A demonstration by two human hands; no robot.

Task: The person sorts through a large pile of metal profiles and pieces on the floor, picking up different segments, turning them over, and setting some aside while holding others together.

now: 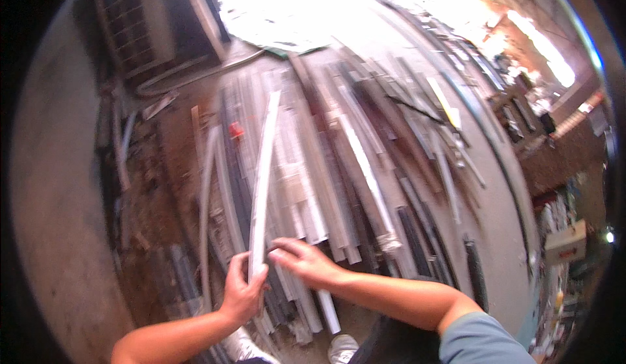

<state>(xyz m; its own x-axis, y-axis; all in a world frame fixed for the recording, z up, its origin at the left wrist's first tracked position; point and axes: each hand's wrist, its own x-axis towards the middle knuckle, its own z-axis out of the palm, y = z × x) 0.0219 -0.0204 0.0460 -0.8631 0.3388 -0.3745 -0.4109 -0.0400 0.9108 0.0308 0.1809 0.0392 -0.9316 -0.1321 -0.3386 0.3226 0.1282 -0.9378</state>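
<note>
My left hand (244, 290) is wrapped round the lower end of a long, pale metal profile (264, 168), which stands up at a slight tilt and reaches away from me. Close by on its right is my right hand (306, 263), fingers stretched toward the profile with a gap between them and the thumb. Blur hides whether those fingertips touch it. Beneath both hands lie many long metal profiles (336, 214), silver, brown and dark, spread roughly lengthwise on the floor. One white strip (362, 155) among them has wrapping near its closer end (389, 241).
My shoes (342, 349) stand at the near ends of the profiles. A small red item (236, 130) lies among them. At right are a small pale box (565, 242) and cluttered goods. A hose (189, 82) curves across the floor at far left, near a dark gridded panel (127, 21).
</note>
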